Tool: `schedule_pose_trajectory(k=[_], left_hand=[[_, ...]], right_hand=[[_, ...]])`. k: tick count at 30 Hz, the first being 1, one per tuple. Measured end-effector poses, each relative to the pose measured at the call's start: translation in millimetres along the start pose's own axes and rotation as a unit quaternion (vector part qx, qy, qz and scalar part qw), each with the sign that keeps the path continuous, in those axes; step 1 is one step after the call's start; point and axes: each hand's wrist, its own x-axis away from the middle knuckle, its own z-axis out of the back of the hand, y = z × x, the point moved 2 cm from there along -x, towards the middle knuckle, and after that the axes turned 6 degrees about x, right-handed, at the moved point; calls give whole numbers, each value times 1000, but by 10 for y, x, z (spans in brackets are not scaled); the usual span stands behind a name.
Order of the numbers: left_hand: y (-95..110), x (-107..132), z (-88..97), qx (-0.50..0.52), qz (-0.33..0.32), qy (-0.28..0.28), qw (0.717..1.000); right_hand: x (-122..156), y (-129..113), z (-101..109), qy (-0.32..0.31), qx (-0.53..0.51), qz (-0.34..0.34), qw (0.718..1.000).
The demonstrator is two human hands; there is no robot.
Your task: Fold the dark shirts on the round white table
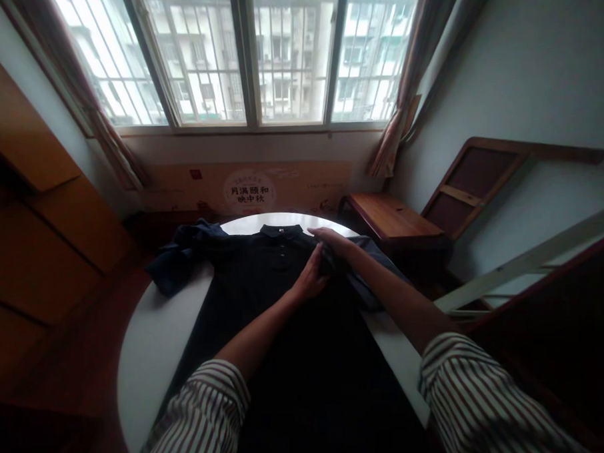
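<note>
You have the shirt (307,340) spread out, but cloth (327,259) sits bunched between your left hand (311,274) and right hand (333,241). Whether their fingers grip, I can't tell.

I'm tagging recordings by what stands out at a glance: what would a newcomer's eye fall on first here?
Probably the bright, barred window across the top of the view. Below it, a black collared garment lies spread over a white round table. The left hand and right hand come close together at its upper right part.
</note>
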Motion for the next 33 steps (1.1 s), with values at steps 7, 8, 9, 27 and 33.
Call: schedule_pose_trajectory(k=[7, 8, 9, 27, 33], left_hand=[[110, 41, -120, -117, -44, -91, 988], [118, 41, -120, -122, -41, -85, 988], [124, 42, -121, -126, -38, -84, 988], [174, 54, -187, -187, 6, -184, 965], [245, 48, -158, -246, 89, -62, 963]], right_hand=[[-306, -104, 241, 84, 55, 2, 995], [-324, -103, 280, 93, 58, 3, 994], [-339, -92, 317, 100, 61, -1, 993], [-1042, 66, 39, 23, 282, -56, 958], [-978, 175, 205, 82, 331, -27, 940]])
